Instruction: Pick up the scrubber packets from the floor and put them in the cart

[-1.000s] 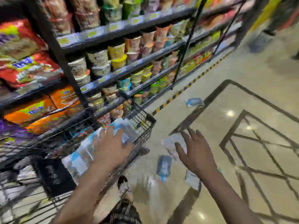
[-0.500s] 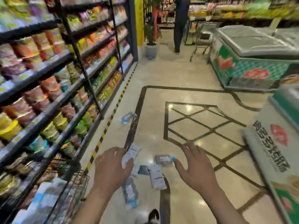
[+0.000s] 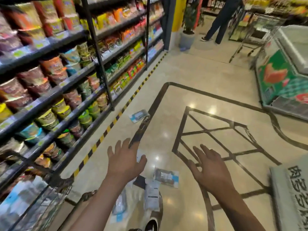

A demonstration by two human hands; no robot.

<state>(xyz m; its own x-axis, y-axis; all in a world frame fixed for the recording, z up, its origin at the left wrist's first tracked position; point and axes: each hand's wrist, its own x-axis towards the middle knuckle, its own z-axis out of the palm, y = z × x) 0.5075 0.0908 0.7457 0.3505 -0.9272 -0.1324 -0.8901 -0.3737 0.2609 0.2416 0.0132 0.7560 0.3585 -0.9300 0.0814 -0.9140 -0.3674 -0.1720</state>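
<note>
Several scrubber packets lie on the shiny floor below my hands: a dark one with blue edging, a pale upright one and a bluish one nearer my foot. Another packet lies farther off by the yellow-black floor stripe. My left hand hovers above the heap with fingers spread and empty, partly hiding a white packet. My right hand is also spread and empty, to the right of the heap. The wire cart stands at the lower left with packets inside.
Shelves of cup noodles and snacks run along the left. A chest freezer stands at the right and a labelled box at the lower right. A person stands far down the aisle beside another cart. My shoe is at the bottom.
My left hand has let go of the packets in the cart and swung out over the floor heap. The view has turned from the cart toward the aisle.
</note>
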